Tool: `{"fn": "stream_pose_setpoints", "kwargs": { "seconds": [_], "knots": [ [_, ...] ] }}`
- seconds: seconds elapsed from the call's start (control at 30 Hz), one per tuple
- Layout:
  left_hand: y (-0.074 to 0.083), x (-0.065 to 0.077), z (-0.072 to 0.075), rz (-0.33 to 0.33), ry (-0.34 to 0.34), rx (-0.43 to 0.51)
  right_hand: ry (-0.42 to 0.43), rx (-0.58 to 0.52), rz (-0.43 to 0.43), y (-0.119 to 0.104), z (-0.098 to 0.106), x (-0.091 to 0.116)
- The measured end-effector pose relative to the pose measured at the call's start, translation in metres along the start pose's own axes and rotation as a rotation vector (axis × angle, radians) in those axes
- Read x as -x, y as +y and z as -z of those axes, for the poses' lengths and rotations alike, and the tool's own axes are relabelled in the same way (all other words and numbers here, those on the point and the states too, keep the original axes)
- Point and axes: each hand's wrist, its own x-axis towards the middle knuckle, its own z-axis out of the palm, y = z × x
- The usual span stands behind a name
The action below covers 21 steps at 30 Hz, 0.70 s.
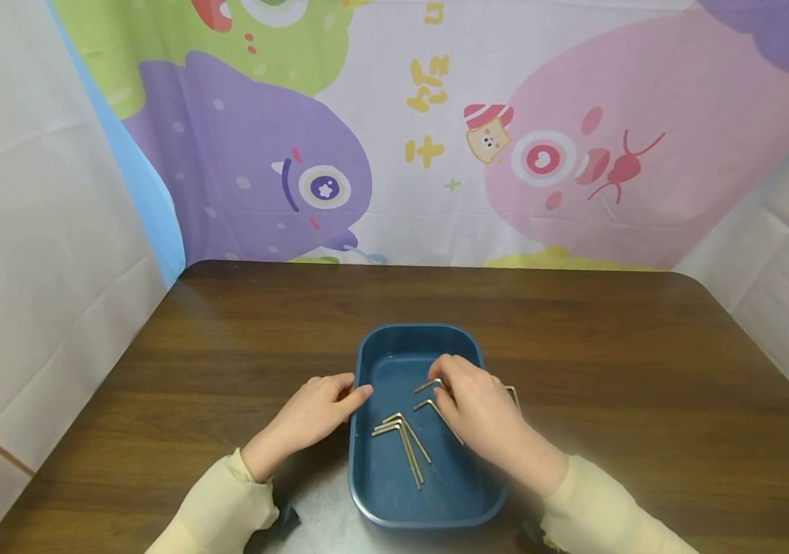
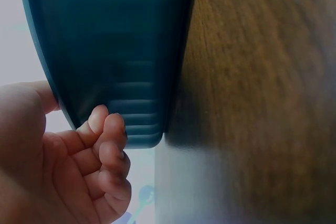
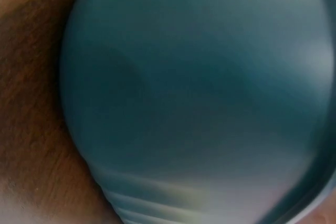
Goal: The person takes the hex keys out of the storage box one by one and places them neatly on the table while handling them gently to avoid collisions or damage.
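Left hand gripped the left wall of the blue tray, thumb over the rim, fingers bent against the outside. Right hand, fingers curled, sat over the tray's right side, thumb and forefinger round an L-shaped key; whether it held more, couldn't tell. A second key ran beside the thumb; another key end poked out right of the hand, its resting place hidden. Three keys lay bunched mid-tray, bends toward the top. Tray stood lower centre of the frame on a dark wood table. Pale sleeves entered from the bottom. Cartoon-print cloth filled the top. Right wrist view blurry, mostly tray wall.
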Motion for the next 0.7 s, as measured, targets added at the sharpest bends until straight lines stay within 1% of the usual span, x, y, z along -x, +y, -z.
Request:
{"fn": "stream_pose_setpoints", "kwargs": {
  "seconds": [0.37,0.47,0.6,0.7],
  "knots": [
    [-0.0006,-0.0007,-0.0004,-0.007,0.001,-0.006,0.039,0.005,-0.015,0.0010,0.0041,-0.0005],
    [-0.0009,-0.0005,-0.0003,-0.008,0.000,-0.006,0.052,-0.003,0.000,0.0026,0.0042,-0.0005],
    [-0.0011,-0.0003,-0.0002,-0.006,-0.001,-0.004,0.092,-0.014,0.025,0.0053,0.0051,-0.0012],
    [-0.0010,-0.0008,-0.0005,-0.007,0.002,-0.006,0.114,-0.012,0.027,0.0075,0.0068,-0.0022]
  ]
}}
